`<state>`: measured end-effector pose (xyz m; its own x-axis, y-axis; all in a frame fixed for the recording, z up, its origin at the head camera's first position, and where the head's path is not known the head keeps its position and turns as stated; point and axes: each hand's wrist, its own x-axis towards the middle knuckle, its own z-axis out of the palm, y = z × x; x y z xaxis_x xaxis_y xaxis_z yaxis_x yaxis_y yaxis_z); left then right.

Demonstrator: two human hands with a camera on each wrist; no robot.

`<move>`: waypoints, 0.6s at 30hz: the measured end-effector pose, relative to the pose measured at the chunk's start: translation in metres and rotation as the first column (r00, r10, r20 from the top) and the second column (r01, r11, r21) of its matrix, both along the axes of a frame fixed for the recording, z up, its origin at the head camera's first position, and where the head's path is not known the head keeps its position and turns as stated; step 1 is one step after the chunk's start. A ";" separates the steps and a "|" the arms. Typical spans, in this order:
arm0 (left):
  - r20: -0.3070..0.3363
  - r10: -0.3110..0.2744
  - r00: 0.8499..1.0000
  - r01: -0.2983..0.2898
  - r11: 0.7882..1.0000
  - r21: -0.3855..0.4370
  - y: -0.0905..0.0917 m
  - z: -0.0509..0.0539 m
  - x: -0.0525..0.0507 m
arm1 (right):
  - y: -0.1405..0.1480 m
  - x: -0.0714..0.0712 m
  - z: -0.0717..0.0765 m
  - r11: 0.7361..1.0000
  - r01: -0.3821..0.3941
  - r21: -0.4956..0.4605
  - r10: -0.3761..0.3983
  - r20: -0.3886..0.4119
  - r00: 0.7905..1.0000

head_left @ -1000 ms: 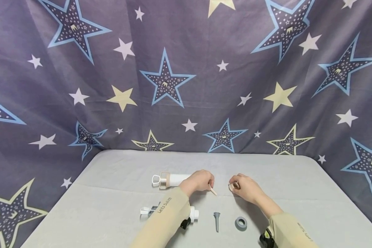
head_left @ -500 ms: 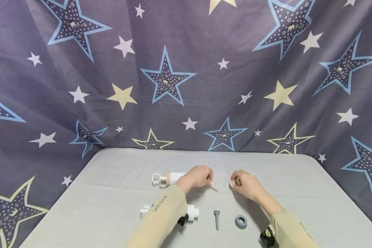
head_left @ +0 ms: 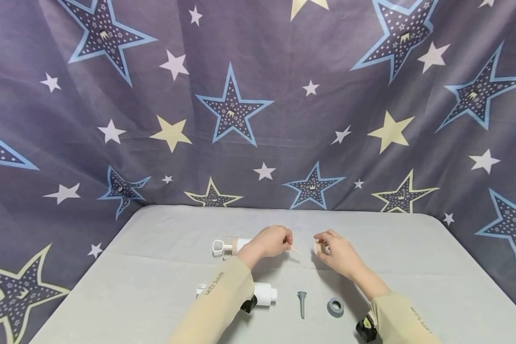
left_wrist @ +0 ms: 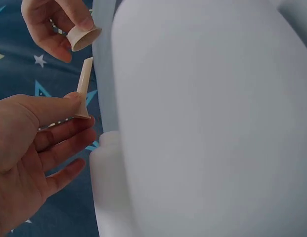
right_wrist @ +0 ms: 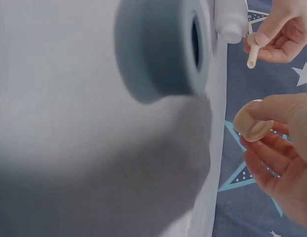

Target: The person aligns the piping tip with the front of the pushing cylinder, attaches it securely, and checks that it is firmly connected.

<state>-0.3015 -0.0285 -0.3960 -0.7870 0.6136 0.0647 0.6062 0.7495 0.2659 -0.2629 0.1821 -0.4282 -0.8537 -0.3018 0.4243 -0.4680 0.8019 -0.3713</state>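
Holding, left hand (head_left: 270, 241): one slim beige tube (left_wrist: 85, 76), pinched between thumb and fingers at its flared end, free end pointing toward the other hand. Holding, right hand (head_left: 339, 255): one beige ring (right_wrist: 243, 123), gripped by its wall between thumb and fingertips. Location of both: over the far half of the light grey table (head_left: 155, 277), near each other, not touching.

Hazards, as judged. Beige tube: narrow hold at one end only; a slack thumb would likely let it swing or drop. Beige ring: curved wall; an uneven squeeze could tip it or send it rolling. Should the two meet out of line, the tip could knock either piece loose.

Below: one grey stem (head_left: 302, 302), one grey ring (head_left: 335, 313), the latter liable to a nudge from a lowered right wrist. White bottle (head_left: 264, 294): partly hidden by the left sleeve (head_left: 219, 306), contact not tellable; a dropped forearm could roll it.
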 end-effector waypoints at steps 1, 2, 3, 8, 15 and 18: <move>-0.007 0.001 1.000 -0.001 1.000 0.004 -0.001 0.000 0.000 | -0.001 -0.001 0.000 1.000 -0.006 -0.008 0.006 -0.003 1.000; -0.011 0.004 1.000 -0.004 1.000 0.008 -0.002 0.001 0.000 | -0.002 -0.001 0.000 1.000 -0.009 -0.017 0.009 -0.005 1.000; -0.011 0.009 1.000 -0.009 1.000 0.016 -0.002 0.002 0.000 | -0.003 -0.002 0.000 1.000 -0.014 -0.028 0.014 -0.005 1.000; 0.007 0.041 0.999 -0.042 0.997 0.058 -0.006 0.005 0.001 | -0.008 -0.002 0.000 0.996 -0.028 -0.085 0.030 0.024 0.999; -0.034 0.052 0.998 -0.048 0.992 0.114 -0.008 0.008 0.005 | -0.016 -0.003 0.002 0.984 -0.058 -0.167 0.068 0.055 0.996; -0.047 0.059 0.997 -0.052 0.988 0.145 -0.007 0.008 0.008 | -0.019 -0.003 0.003 0.981 -0.061 -0.187 0.072 0.049 0.996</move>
<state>-0.2933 -0.0354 -0.3877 -0.8131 0.5503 0.1900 0.5801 0.7386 0.3434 -0.2659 0.1633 -0.4253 -0.8579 -0.2795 0.4312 -0.4928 0.6849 -0.5367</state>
